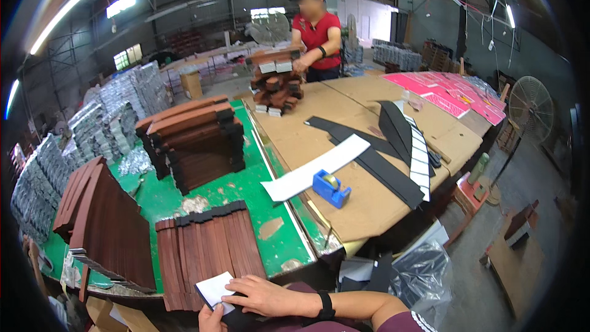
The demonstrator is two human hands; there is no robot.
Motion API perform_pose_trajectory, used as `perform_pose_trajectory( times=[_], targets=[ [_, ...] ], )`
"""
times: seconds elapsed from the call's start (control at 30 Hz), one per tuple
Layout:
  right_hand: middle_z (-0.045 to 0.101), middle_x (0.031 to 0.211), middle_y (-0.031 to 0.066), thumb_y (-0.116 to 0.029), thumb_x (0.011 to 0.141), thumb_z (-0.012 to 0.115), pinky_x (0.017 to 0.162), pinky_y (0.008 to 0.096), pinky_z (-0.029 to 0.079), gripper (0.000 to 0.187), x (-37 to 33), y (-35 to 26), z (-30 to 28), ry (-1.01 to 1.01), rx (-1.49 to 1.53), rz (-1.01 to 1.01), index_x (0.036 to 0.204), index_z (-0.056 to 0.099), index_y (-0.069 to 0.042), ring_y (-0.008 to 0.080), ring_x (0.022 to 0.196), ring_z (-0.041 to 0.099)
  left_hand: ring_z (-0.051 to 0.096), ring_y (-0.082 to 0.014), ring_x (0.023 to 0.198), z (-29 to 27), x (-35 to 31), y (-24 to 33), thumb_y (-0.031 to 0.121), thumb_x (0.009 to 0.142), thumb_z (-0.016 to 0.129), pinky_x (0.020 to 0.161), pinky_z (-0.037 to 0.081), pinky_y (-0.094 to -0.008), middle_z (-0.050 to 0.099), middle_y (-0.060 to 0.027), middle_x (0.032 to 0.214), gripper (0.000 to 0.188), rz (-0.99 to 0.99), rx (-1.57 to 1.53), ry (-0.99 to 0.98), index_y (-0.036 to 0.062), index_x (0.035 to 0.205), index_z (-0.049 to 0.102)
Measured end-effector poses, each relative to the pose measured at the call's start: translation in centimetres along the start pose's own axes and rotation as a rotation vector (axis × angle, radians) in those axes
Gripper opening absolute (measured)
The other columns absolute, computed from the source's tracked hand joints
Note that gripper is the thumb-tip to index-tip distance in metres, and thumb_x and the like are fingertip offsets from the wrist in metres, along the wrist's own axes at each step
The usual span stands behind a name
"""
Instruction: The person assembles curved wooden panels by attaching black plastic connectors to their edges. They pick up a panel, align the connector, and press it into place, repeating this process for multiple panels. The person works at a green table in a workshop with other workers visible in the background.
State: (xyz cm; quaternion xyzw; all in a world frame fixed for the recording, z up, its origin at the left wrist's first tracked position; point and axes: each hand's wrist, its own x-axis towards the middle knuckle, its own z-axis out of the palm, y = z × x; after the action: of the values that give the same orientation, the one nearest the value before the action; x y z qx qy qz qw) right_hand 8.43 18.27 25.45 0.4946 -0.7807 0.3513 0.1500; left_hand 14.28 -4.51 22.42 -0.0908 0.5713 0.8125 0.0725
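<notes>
At the near edge, a small white sheet (215,288) lies over a dark flat piece (236,316). My left hand (212,318) pinches the lower edge of this pair, the thumb on top. My right hand (261,295) rests palm down across it, fingers stretched out with their tips on the white sheet. Just beyond both hands, a row of reddish-brown wooden slats (209,243) with black far ends lies side by side on the green tabletop (270,209). What lies beneath the dark piece is hidden.
Brown slat stacks stand left (110,233) and behind (196,141). On the cardboard-covered table (344,221) are a blue tape dispenser (330,189), a white strip (319,166) and black strips (384,169). Across it, a person in red (316,37) handles a slat pile (276,83).
</notes>
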Motion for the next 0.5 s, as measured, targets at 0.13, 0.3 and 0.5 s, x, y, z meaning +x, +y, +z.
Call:
perform_pose_trajectory(
  times=[0.13, 0.3, 0.5],
  targets=[
    [0.055, 0.135, 0.0213, -0.011, 0.079, 0.079, 0.106, 0.0487, 0.044, 0.066, -0.9, -0.5, 0.9, 0.034, 0.008, 0.034, 0.141, 0.056, -0.007, 0.0400, 0.128, 0.053, 0.063, -0.0199, 0.115, 1.7, -0.7, 0.1, 0.008, 0.104, 0.056, 0.100, 0.050, -0.0332, 0.067, -0.0120, 0.128, 0.034, 0.063, 0.051, 0.037, -0.0054, 0.136, 0.059],
    [0.056, 0.136, 0.0217, -0.011, 0.081, 0.078, 0.105, 0.0479, 0.045, 0.071, -1.4, -0.1, 1.3, -0.005, 0.024, 0.047, 0.147, 0.053, -0.012, 0.0397, 0.127, 0.055, 0.064, -0.0185, 0.109, 2.3, -0.2, 0.2, 0.006, 0.103, 0.056, 0.096, 0.051, -0.0330, 0.068, -0.0105, 0.123, 0.032, 0.113, 0.084, 0.015, -0.0056, 0.132, 0.061],
    [0.055, 0.136, 0.0210, -0.008, 0.083, 0.076, 0.102, 0.0485, 0.047, 0.071, -0.6, -0.2, 2.1, -0.039, 0.083, 0.077, 0.149, 0.050, -0.012, 0.0401, 0.125, 0.056, 0.065, -0.0148, 0.099, 1.8, 0.2, -0.3, 0.006, 0.102, 0.058, 0.089, 0.052, -0.0306, 0.071, -0.0079, 0.114, 0.027, 0.118, 0.165, 0.142, -0.0039, 0.126, 0.064]
  ],
)
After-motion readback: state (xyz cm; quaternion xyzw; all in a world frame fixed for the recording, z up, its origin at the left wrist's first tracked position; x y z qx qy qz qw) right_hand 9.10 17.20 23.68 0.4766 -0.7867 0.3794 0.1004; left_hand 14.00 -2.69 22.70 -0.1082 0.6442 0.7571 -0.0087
